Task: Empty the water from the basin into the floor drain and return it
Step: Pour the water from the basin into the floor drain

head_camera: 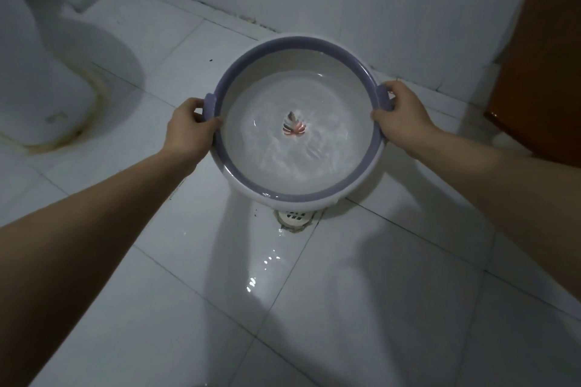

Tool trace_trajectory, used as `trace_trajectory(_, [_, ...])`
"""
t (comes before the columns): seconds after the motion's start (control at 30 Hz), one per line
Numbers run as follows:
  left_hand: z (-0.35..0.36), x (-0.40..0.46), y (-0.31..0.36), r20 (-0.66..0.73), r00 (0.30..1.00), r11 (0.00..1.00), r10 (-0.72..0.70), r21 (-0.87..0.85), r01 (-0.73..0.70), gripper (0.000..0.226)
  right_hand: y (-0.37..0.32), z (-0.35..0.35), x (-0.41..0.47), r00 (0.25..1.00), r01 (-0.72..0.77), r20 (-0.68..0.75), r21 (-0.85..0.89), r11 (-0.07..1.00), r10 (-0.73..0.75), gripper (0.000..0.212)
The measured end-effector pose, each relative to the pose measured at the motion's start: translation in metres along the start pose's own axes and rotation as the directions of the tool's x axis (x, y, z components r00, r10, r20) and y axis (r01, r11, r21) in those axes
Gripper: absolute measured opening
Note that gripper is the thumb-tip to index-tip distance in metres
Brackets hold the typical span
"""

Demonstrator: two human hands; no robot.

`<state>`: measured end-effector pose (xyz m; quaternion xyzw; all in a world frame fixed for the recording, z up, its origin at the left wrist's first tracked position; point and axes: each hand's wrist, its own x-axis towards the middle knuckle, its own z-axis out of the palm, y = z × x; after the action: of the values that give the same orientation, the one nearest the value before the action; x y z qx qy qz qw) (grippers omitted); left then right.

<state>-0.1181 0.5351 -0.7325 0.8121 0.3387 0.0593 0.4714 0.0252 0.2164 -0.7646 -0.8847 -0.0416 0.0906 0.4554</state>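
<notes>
Tiled bathroom floor [377, 308], basin [298, 195] above floor drain [294, 217].
Left hand [188, 129] and right hand [401, 111] clamp opposite handles; drain under the basin's near rim.

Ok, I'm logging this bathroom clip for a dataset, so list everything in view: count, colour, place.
Round white plastic basin with purple rim: one, held above the floor, centre.
Water: clear, rippling inside the basin.
Leaf motif: one, pink and dark, basin bottom.
Round floor drain: one, white, partly hidden under the basin's near edge.
Wet streak: one, glossy, on tiles near the drain.
White toilet base: one, far left.
Brown wooden panel: one, right edge.
White tiled floor: throughout.
Left hand: gripping the left handle.
Right hand: gripping the right handle.
</notes>
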Motion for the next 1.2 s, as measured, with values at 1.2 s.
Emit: trace_trajectory(1.2, [-0.011, -0.010, 0.009, 0.016, 1.000, 1.000, 0.012, 0.000, -0.012, 0.043, -0.023, -0.008, -0.012, 0.999, 0.024, -0.025, -0.033, 0.999, -0.025, 0.046])
